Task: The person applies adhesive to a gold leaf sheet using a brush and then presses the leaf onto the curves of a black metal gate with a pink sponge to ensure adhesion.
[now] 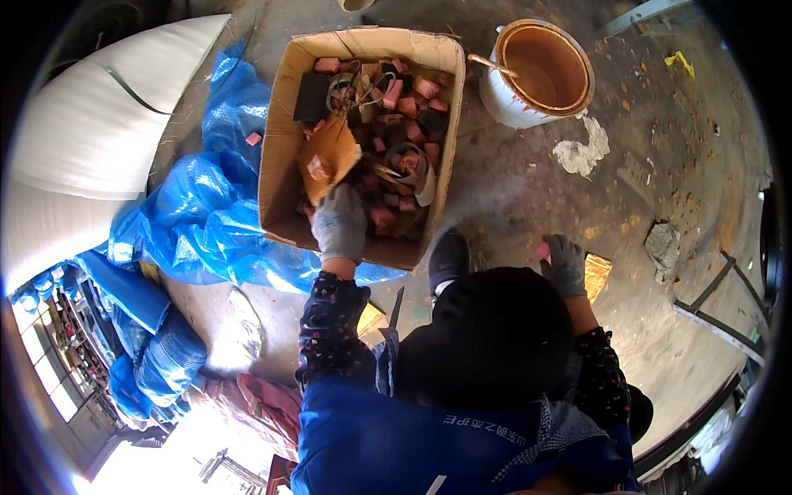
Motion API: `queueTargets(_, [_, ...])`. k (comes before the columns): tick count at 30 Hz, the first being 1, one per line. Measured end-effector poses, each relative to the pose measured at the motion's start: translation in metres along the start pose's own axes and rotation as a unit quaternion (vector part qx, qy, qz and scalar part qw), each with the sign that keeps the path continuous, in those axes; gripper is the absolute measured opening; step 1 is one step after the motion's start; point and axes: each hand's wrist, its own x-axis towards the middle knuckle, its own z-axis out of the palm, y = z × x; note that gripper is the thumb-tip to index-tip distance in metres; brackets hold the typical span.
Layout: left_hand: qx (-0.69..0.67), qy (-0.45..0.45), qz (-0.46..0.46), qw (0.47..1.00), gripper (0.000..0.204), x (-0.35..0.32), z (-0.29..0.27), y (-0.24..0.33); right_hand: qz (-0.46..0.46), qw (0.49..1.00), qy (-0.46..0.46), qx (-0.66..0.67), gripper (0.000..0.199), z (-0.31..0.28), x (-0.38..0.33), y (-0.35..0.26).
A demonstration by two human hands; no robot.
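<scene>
One dusty concrete floor (pixel 528 190), littered.

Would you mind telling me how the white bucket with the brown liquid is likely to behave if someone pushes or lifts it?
The white bucket looks partly full of brown liquid, so it is probably heavy for its size and apt to slosh if shoved. It stands upright on a broad base, so tipping seems unlikely, though the rough, littered floor may make it drag. The stick resting on its rim could slide off.

My one view comes from a camera on my head, looking steeply down over my knee and forearms at the ground, with the cardboard box (pixel 280 148) and bucket (pixel 528 107) farther ahead.
</scene>
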Motion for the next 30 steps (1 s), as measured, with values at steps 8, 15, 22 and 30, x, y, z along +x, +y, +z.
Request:
queueTargets(8, [0.025,-0.098,-0.043,0.994,0.037,0.003,-0.017,-0.037,-0.011,0.998,0.046,0.040,0.052,-0.005,0.006,-0.004])
queueTargets(15, [0.003,-0.097,0.062,0.993,0.065,0.056,0.018,0.003,0.004,0.997,0.041,0.061,0.051,-0.001,0.003,-0.011])
queueTargets(22, [0.009,-0.030,0.116,0.993,0.042,0.079,0.060,-0.022,0.021,0.996,0.062,0.063,0.049,-0.017,-0.003,-0.005])
queueTargets(30, [-0.080,0.086,0.102,0.988,0.035,0.054,0.001,-0.015,0.002,0.991,0.107,0.075,0.048,-0.042,0.010,-0.022])
